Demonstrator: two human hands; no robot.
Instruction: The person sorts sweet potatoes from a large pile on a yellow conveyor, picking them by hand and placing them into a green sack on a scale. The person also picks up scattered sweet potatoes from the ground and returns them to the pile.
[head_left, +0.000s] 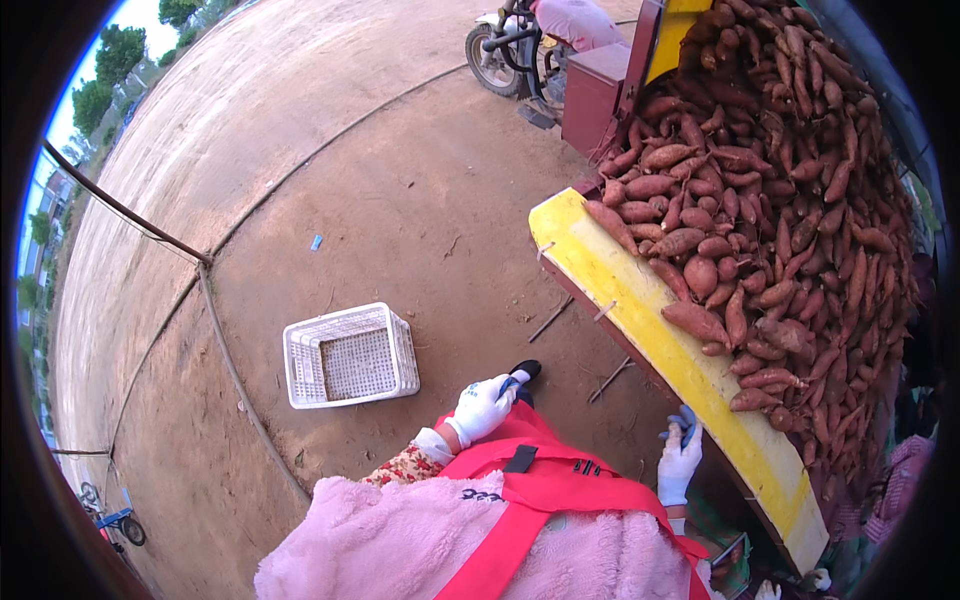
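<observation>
My left hand (486, 409), in a white and blue work glove, is in front of my red apron (536, 457); its fingers are curled, and whether they hold anything is hidden. My right hand (680, 450), gloved the same way, hangs beside the yellow side board (637, 300) of a truck bed, fingers partly bent, with nothing visible in it. Behind the board lies a large heap of reddish sweet potatoes (772, 247). On the ground to the left stands a white plastic crate (405, 360), with no produce visible inside.
A motorcycle (499, 60) stands near a dark red metal box (592, 97). A long hose or cable (232, 360) crosses the dirt ground at left. Sticks (551, 319) lie beside the side board. Another person's gloved hand (767, 590) shows at the bottom right.
</observation>
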